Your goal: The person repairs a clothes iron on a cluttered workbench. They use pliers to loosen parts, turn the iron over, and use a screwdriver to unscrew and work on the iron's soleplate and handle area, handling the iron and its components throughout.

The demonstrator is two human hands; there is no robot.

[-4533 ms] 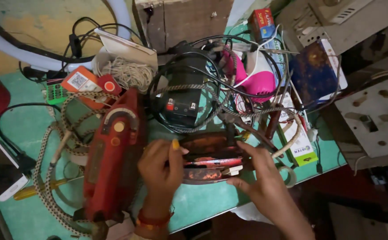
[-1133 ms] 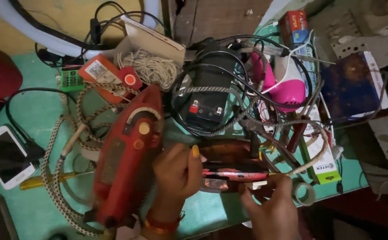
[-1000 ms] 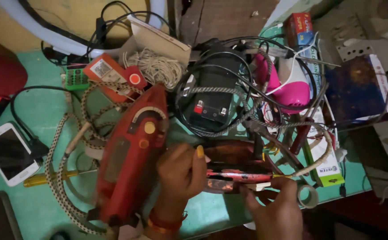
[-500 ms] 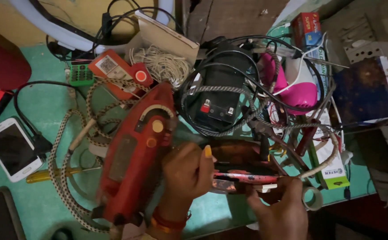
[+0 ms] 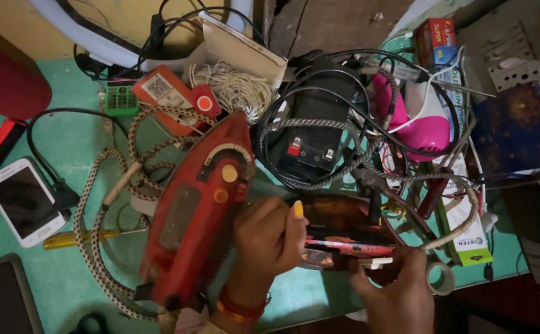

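On cluttered green table [image 5: 78, 148], iron [image 5: 199, 210].

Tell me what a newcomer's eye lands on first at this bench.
The big red clothes iron lies slantwise at centre on the green table, its braided cord looping to its left. Just right of it, the left hand and right hand work at a dark rusty metal part. Behind, a black battery sits under tangled wires.

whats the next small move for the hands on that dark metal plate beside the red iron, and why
Probably steady the dark metal plate with the left hand and press the red-handled tool in with the right hand. The tool lies across the plate, both hands are already on it, and the red iron and cords crowd it.
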